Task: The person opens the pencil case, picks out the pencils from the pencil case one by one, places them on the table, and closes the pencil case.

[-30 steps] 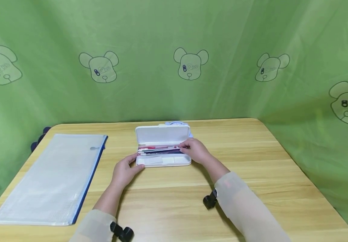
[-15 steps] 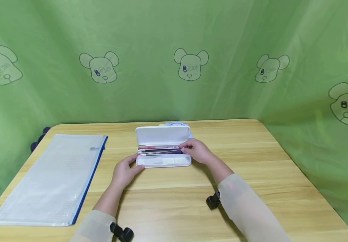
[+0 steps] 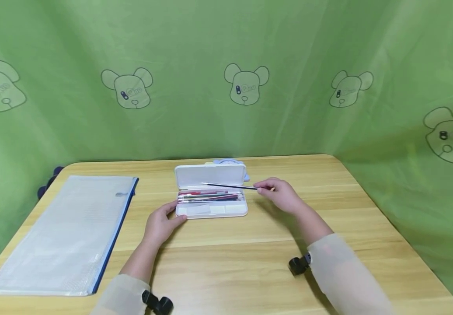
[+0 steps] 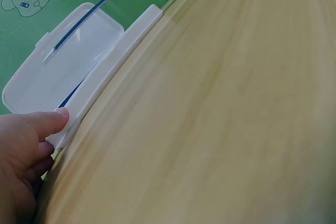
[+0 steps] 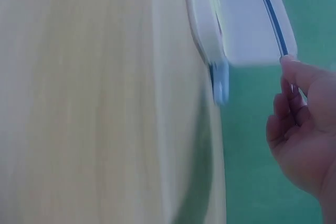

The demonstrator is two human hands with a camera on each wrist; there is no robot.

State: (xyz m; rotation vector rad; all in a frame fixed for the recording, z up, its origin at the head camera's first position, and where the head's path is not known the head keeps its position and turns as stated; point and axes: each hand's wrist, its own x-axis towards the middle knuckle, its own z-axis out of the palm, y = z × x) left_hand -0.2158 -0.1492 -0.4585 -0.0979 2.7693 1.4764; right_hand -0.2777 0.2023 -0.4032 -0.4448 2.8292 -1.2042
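Note:
A white pencil case lies with its lid raised near the far edge of the table. Several pencils and a red-coloured stick lie inside it. At its left end, my left hand grips the case, thumb on the front rim and fingers at the side. My right hand pinches a dark blue pencil near one end, right of the case. The pencil hangs above the case, its pale end pointing left before the lid. In the right wrist view, thumb and fingertips hold the pencil.
A translucent zip pouch with a blue edge lies flat on the left of the wooden table. Behind the case sits a light blue object, mostly hidden by the lid. A green curtain hangs behind the table.
My right hand has lifted the dark blue pencil out of the case and moved right with it. My left hand has stayed on the case's left end.

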